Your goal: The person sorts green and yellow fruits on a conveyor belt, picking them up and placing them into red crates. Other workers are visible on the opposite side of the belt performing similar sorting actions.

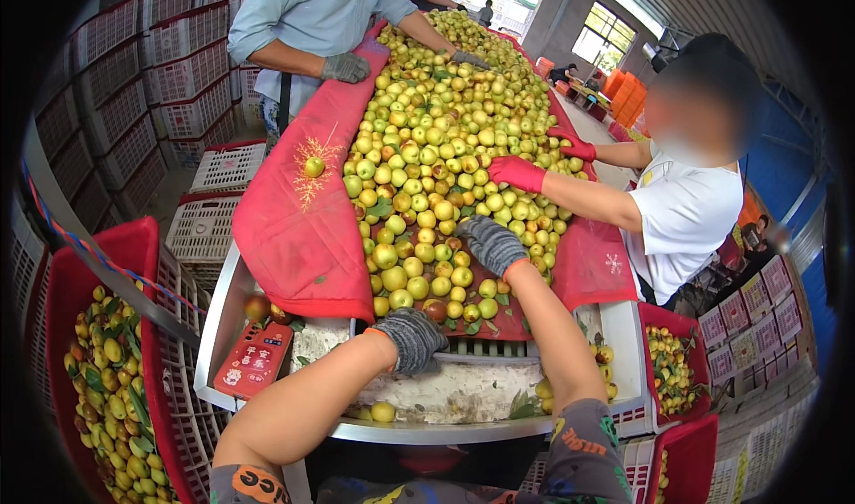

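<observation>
A long heap of green and brown jujubes [427, 143] lies on a red quilted cloth [304, 237] over a metal sorting table [461, 397]. Both my hands wear grey knit gloves. My left hand [409, 341] is at the near edge of the heap, fingers curled down; whether a fruit is in it is hidden. My right hand [494, 243] reaches into the fruit a little farther off, back up, its fingertips against jujubes and partly hidden. Leaves lie among the fruit. A few jujubes rest in the metal trough, one [383, 411] near its front rim.
Red-lined crates of jujubes stand at left [157, 290] and right [674, 364]. A red box [255, 360] lies on the table's left corner. Across, a person in a blue shirt [300, 23] and another in red gloves [521, 173] touch the heap. White crates [227, 167] are stacked left.
</observation>
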### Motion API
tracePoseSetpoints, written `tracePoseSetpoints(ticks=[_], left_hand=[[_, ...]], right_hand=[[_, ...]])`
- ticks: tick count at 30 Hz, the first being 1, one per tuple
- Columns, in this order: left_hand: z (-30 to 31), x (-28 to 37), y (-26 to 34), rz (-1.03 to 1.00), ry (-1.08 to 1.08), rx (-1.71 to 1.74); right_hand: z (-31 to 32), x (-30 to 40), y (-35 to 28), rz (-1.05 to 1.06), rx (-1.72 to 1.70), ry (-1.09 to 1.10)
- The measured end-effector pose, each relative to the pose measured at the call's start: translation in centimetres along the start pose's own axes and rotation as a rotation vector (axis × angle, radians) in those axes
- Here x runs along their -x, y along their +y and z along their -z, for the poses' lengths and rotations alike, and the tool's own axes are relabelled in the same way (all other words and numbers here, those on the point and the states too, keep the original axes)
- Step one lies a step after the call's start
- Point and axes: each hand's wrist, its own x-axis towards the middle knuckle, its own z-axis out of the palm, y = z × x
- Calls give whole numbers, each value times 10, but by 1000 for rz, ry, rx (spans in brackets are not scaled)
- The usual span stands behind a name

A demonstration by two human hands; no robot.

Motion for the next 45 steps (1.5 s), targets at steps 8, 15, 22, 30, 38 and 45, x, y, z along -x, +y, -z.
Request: tracePoseSetpoints(ticks=[8, 15, 22, 30, 38, 45], left_hand=[[-1, 1, -1, -29, 36, 12], [-1, 4, 0, -12, 18, 21], [0, 0, 1, -8, 8, 11], [0, 9, -2, -2, 5, 26], [0, 0, 5, 16, -29, -12], [-3, -3, 3, 9, -15, -26]], right_hand=[[-4, -27, -15, -183, -221, -186], [6, 15, -91, 206, 163, -191], [-13, 16, -97, 44, 339, -248], [31, 87, -52, -8, -92, 257], [124, 335, 181, -831, 672, 612], [84, 229, 135, -213, 133, 768]])
